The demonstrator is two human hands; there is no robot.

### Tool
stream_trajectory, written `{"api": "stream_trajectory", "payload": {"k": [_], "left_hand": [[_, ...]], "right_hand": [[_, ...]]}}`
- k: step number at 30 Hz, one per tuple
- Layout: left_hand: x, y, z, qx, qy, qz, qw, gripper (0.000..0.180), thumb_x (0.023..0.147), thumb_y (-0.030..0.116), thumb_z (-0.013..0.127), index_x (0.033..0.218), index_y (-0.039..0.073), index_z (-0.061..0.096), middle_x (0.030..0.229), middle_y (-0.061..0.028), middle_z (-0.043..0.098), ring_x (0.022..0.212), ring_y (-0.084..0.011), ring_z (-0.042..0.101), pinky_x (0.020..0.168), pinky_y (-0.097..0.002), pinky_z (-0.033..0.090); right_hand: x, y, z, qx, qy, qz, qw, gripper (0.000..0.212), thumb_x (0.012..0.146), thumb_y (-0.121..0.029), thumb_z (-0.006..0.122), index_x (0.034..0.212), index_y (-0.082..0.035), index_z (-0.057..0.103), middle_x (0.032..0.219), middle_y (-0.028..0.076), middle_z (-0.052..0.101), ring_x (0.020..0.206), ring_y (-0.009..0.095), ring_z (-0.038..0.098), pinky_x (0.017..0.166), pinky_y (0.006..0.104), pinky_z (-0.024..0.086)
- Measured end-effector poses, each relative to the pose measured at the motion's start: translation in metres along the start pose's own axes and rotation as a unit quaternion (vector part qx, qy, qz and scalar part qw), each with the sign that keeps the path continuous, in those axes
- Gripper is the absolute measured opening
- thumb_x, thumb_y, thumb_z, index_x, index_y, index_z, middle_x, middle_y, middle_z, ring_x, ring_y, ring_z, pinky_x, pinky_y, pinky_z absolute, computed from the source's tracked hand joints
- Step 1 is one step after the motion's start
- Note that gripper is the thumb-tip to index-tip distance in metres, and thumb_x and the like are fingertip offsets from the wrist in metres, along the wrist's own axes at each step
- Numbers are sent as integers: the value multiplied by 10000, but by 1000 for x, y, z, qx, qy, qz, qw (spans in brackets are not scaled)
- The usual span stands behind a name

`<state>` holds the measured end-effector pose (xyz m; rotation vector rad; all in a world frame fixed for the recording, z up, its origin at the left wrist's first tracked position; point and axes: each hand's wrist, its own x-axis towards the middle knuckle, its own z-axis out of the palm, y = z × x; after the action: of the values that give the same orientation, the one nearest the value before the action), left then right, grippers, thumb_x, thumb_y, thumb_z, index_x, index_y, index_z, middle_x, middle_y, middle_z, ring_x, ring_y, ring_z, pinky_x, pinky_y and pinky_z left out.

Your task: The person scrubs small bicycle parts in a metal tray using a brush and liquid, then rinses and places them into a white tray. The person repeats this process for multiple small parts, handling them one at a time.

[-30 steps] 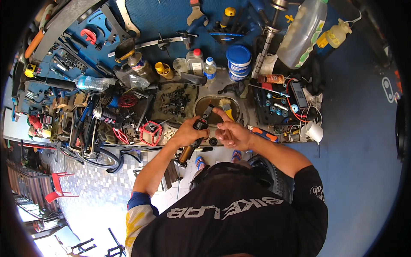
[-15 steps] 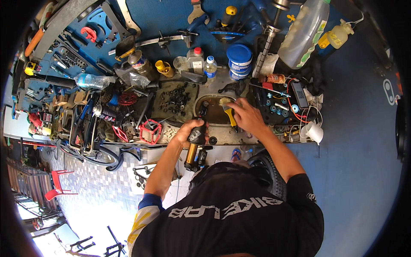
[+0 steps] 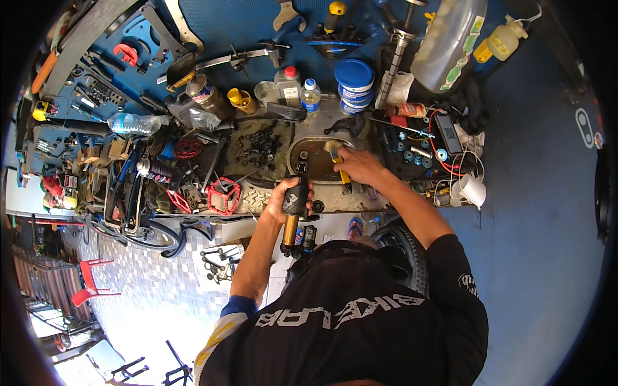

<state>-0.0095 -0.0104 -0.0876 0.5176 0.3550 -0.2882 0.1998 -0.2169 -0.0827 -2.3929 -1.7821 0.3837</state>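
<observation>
My left hand point(image 3: 281, 197) is wrapped round the black upper body of a bike rear shock point(image 3: 296, 202), held nearly upright at the bench's front edge. Its gold shaft point(image 3: 290, 229) points down toward me, and its upper end reaches the near left side of an oval basin point(image 3: 320, 168) with a brown inside. Over that basin's right side, my right hand point(image 3: 360, 165) grips a brush point(image 3: 344, 175) with a yellow handle and pale bristles. The bristles point away from me and the handle end toward me. Brush and shock are apart.
Small dark parts point(image 3: 257, 145) cover a tray left of the basin. A red pedal point(image 3: 223, 196) lies nearer. Bottles and blue tubs point(image 3: 355, 84) line the back. Right of the basin are small blue parts, cables, a phone point(image 3: 449, 134) and a white cup point(image 3: 472, 191).
The view has shifted slightly. My left hand has brought the shock a little to the right and more upright. My right hand has closed in around the brush near its bristle end.
</observation>
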Motion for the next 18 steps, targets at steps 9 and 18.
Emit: {"api": "stream_trajectory", "payload": {"k": [9,18], "left_hand": [[4,4,5,8,94,-17,995,410,930,394,665,1018,-4,622,819,-115,644,657,-253,673,640,-447,608],[17,8,17,18,104,-62,992,402,950,381,657,1013,-13,602,811,-120,629,656,-262,670,624,-455,597]], "right_hand": [[17,-10,-18,306,242,142,910,232,957,-253,719,1100,-71,695,811,100,696,706,235,701,633,346,553],[19,-57,-5,540,314,185,759,269,1014,-262,687,1039,5,664,792,67,706,636,112,674,538,253,522]]}}
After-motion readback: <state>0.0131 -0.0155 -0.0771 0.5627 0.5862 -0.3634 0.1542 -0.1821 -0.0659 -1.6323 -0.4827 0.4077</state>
